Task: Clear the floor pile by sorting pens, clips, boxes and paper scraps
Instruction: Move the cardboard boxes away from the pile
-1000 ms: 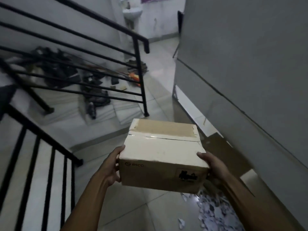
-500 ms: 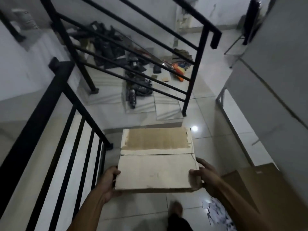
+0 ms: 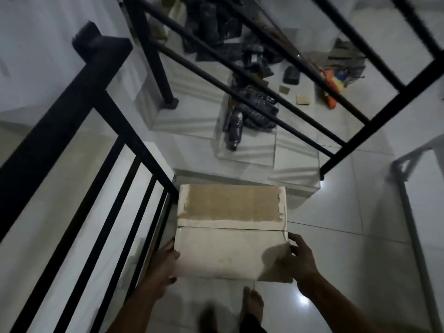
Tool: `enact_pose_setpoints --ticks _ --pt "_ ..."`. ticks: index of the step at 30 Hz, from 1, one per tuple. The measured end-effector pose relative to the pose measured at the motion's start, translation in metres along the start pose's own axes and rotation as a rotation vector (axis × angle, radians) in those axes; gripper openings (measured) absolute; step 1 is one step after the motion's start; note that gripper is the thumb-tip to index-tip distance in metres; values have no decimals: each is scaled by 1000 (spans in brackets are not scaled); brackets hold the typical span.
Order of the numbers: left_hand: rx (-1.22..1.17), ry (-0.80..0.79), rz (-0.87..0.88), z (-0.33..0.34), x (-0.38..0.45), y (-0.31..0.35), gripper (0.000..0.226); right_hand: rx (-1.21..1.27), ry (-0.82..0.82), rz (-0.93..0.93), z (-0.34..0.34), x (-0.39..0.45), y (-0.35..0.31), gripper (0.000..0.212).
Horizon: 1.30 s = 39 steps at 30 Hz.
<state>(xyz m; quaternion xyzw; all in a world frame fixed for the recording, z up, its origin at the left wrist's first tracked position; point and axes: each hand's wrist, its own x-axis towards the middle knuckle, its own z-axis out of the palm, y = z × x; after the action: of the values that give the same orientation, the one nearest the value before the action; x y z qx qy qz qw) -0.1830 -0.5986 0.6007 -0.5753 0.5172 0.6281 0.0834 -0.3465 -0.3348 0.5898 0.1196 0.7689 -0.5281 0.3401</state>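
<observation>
A closed cardboard box (image 3: 230,231) with torn brown tape across its top hangs between my two hands, seen from straight above. My left hand (image 3: 164,265) grips its left side, fingers hidden under the box. My right hand (image 3: 299,258) grips the right near corner, thumb on the top flap. The box is low over the white tiled floor, close to the foot of the black railing (image 3: 101,145). The paper scraps are out of view.
My bare feet (image 3: 251,306) stand just behind the box. A raised tiled step (image 3: 252,181) lies ahead; beyond the second railing (image 3: 264,92) are black bundles (image 3: 249,109), an orange tool (image 3: 332,85) and small cardboard pieces. A grey frame (image 3: 408,200) stands at the right.
I have turned left and looked down; the box has dropped lower toward the floor near the railing. The flat cardboard and paper scraps at the right have left view.
</observation>
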Motion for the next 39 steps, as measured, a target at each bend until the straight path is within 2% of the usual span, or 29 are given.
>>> enact_pose_setpoints --ticks 6,12,17,22,23,24,26,29,31,35,39 --pt "-23 30 -84 10 120 3 49 -66 56 80 60 105 41 27" --pt "9 8 -48 13 258 -11 48 -71 13 230 119 215 99 36" --pt "-4 47 -36 13 371 -16 53 -98 -19 198 176 312 126 48" --pt "45 117 56 18 457 -26 57 -80 -3 137 228 390 145 36" --pt "47 130 68 18 472 -26 57 -46 4 149 238 403 148 27" --pt "57 136 89 18 482 -24 57 -48 12 164 246 413 148 17" --pt "77 148 133 18 503 -20 60 -16 29 198 262 434 152 15" --pt "119 181 213 18 523 -14 64 -72 -3 136 280 458 157 37" --pt "112 182 258 21 535 -12 64 32 9 182 287 467 159 32" --pt "128 205 318 24 554 -16 59 85 -59 168 293 470 159 51" --pt "190 217 329 27 560 -22 71 131 -163 102 289 467 158 37"
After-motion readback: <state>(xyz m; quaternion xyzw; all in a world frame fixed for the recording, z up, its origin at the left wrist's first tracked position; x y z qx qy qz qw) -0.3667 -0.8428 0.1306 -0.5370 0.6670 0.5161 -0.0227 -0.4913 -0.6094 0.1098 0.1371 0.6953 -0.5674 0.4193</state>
